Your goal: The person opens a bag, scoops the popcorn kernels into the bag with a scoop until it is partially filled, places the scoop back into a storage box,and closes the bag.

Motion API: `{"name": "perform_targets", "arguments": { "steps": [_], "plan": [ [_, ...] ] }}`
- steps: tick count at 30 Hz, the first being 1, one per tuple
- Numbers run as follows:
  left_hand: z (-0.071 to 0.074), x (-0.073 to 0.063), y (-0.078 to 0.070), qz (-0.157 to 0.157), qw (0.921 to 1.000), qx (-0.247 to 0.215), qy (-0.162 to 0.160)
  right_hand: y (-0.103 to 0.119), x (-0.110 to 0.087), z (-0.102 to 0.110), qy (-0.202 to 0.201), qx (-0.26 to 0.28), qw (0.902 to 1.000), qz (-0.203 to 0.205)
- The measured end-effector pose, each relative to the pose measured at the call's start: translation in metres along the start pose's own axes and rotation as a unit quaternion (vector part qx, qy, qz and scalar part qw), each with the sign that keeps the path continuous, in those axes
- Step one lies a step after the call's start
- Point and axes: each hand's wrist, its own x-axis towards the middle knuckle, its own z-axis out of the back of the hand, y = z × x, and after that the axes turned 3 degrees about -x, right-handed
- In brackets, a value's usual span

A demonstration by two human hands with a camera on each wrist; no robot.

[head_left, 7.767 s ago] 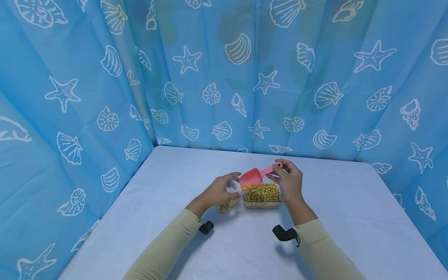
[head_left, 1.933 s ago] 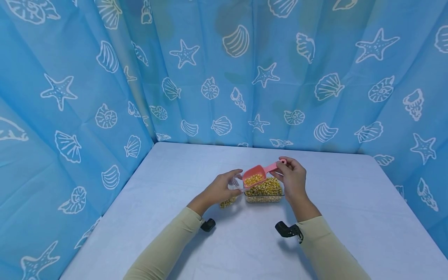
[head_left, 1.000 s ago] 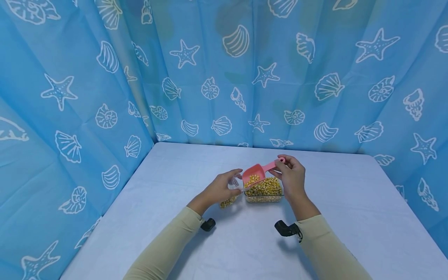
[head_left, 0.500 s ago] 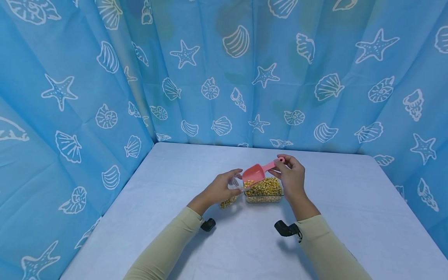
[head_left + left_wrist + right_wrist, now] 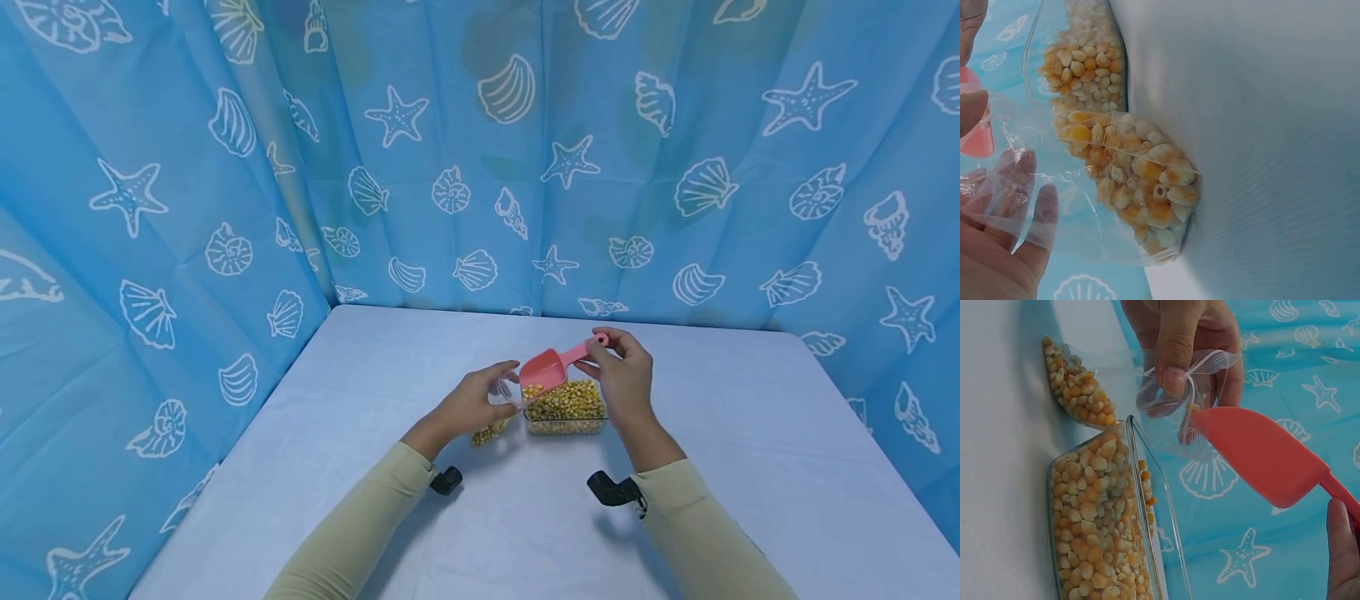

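Note:
My left hand (image 5: 474,408) holds the mouth of a clear zip bag (image 5: 1116,378) spread, thumb on one side and fingers on the other. Corn kernels (image 5: 1141,181) fill the bag's lower end, which hangs low over the table. Between my right thumb and fingers (image 5: 626,379) I pinch the handle of a pink scoop (image 5: 546,371). It tilts down to the left, its lip at the bag's mouth, with a few kernels near the lip. Just below and right is a clear rectangular container (image 5: 564,427) full of corn kernels (image 5: 1094,531).
A white cloth covers the table (image 5: 480,533). Blue curtains (image 5: 420,208) with shell and starfish prints stand behind and at the left. Each wrist carries a black camera mount, the left one (image 5: 446,482) and the right one (image 5: 611,490).
The scoop held a load of kernels about two seconds ago; most have slid off its lip at the bag. Its handle has risen slightly. My left hand has stayed nearly still lately.

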Motion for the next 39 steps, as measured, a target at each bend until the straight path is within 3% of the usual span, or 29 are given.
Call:
{"name": "perform_targets", "arguments": {
  "steps": [18,30,36,39],
  "plan": [
    [0.002,-0.002,-0.001,-0.022,0.9996,-0.005,-0.016,0.008,-0.002,0.004,-0.015,0.008,0.9994,0.029],
    [0.006,-0.008,0.007,-0.083,0.9913,-0.026,-0.099,-0.005,0.002,0.027,-0.054,0.003,0.9985,0.007],
    [0.012,-0.015,0.007,-0.121,0.9806,-0.042,-0.148,-0.012,0.003,0.042,-0.079,-0.057,0.9951,-0.014],
    [0.015,-0.017,0.008,-0.12,0.9795,-0.043,-0.156,-0.015,0.004,0.048,-0.088,-0.089,0.9921,-0.007]
  ]
}}
